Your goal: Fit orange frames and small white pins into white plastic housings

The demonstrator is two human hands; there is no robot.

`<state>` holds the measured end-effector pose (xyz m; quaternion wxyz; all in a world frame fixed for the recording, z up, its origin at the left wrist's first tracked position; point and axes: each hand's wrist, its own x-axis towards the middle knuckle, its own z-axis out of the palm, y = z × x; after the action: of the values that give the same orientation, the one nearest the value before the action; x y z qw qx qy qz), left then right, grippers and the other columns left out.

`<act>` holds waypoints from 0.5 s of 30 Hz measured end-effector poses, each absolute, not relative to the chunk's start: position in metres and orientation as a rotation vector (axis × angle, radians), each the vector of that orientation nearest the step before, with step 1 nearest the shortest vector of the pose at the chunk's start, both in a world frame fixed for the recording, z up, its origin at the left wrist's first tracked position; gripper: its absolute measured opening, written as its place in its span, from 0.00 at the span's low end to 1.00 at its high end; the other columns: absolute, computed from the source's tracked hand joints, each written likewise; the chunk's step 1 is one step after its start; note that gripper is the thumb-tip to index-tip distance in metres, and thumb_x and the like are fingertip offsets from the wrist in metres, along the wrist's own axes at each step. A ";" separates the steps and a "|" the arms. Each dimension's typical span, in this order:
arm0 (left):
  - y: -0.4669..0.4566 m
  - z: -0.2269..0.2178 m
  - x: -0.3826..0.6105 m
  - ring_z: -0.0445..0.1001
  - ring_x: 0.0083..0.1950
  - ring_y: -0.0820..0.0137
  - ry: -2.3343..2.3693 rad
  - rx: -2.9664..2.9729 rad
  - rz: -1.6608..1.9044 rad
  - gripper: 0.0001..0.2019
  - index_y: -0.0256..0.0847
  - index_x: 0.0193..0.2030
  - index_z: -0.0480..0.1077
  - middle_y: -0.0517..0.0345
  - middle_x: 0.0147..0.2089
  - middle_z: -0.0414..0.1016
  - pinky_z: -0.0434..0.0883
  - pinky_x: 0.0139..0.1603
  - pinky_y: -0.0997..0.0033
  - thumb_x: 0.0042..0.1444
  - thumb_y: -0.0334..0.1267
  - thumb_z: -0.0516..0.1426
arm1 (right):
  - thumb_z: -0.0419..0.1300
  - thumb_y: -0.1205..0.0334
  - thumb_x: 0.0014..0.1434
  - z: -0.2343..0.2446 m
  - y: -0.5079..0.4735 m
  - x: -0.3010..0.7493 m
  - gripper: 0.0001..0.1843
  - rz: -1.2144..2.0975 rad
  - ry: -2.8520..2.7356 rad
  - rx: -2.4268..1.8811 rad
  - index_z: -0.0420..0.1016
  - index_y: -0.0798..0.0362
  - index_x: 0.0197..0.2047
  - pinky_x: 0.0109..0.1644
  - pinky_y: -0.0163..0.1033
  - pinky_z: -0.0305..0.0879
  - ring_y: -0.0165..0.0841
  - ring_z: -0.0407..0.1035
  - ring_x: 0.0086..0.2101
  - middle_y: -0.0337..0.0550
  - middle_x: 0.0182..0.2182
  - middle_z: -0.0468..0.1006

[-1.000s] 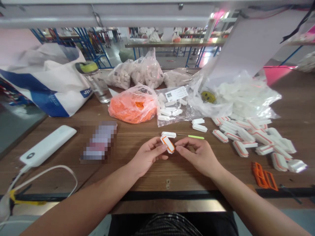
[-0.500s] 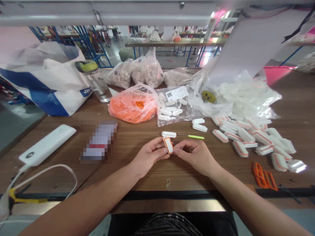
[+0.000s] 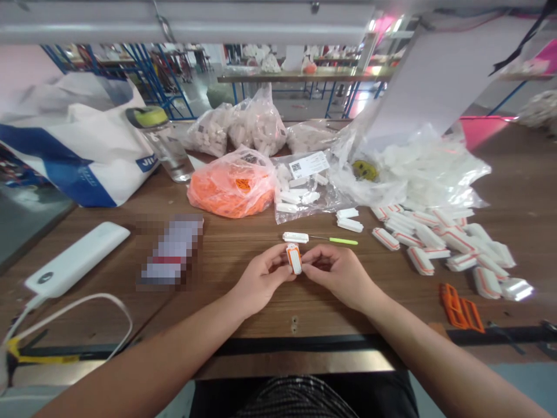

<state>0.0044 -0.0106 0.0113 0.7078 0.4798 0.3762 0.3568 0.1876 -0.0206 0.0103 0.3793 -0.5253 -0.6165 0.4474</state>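
Note:
My left hand [image 3: 261, 278] and my right hand [image 3: 337, 273] meet over the wooden table [image 3: 243, 307], both pinching one small white plastic piece with an orange rim [image 3: 295, 258], held upright between the fingertips. Just beyond the hands lies another white piece [image 3: 295, 237] beside a thin tool with a green handle [image 3: 342, 240]. To the right sits a heap of several white pieces with orange rims [image 3: 439, 244].
An orange-filled bag [image 3: 230, 186], a clear bag of white pieces [image 3: 300, 188] and crumpled plastic [image 3: 418, 168] lie behind. A water bottle [image 3: 163, 142], a white and blue bag [image 3: 73, 145], a white power bank [image 3: 73, 258] with cable and two orange frames [image 3: 461, 302] are around.
The small piece has been turned in my fingertips from lying slanted to standing nearly upright. Both hands shifted slightly left; the view drifted a little.

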 end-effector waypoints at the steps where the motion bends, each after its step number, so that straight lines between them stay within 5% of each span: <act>1: -0.011 0.011 0.004 0.72 0.51 0.64 0.838 1.088 0.791 0.17 0.40 0.52 0.70 0.52 0.48 0.76 0.70 0.49 0.65 0.54 0.33 0.61 | 0.63 0.62 0.51 0.010 -0.021 0.186 0.05 1.129 -1.572 -1.350 0.77 0.53 0.30 0.34 0.38 0.70 0.31 0.73 0.28 0.41 0.28 0.81; 9: -0.011 0.009 0.004 0.72 0.48 0.65 0.823 1.195 0.764 0.17 0.41 0.52 0.69 0.53 0.46 0.75 0.70 0.48 0.63 0.54 0.33 0.59 | 0.61 0.62 0.51 0.014 -0.021 0.185 0.06 1.086 -1.584 -1.389 0.79 0.52 0.26 0.28 0.35 0.67 0.29 0.70 0.23 0.38 0.20 0.78; 15: -0.012 0.010 0.005 0.73 0.49 0.63 0.827 1.181 0.738 0.18 0.42 0.53 0.68 0.50 0.47 0.75 0.73 0.42 0.68 0.55 0.32 0.58 | 0.60 0.62 0.54 0.019 -0.021 0.186 0.08 1.029 -1.590 -1.317 0.80 0.52 0.28 0.32 0.36 0.69 0.31 0.73 0.26 0.39 0.24 0.81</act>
<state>0.0049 -0.0119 0.0104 0.6896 0.5283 0.3696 0.3298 0.1855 -0.0210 0.0191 0.4055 -0.5220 -0.6300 0.4077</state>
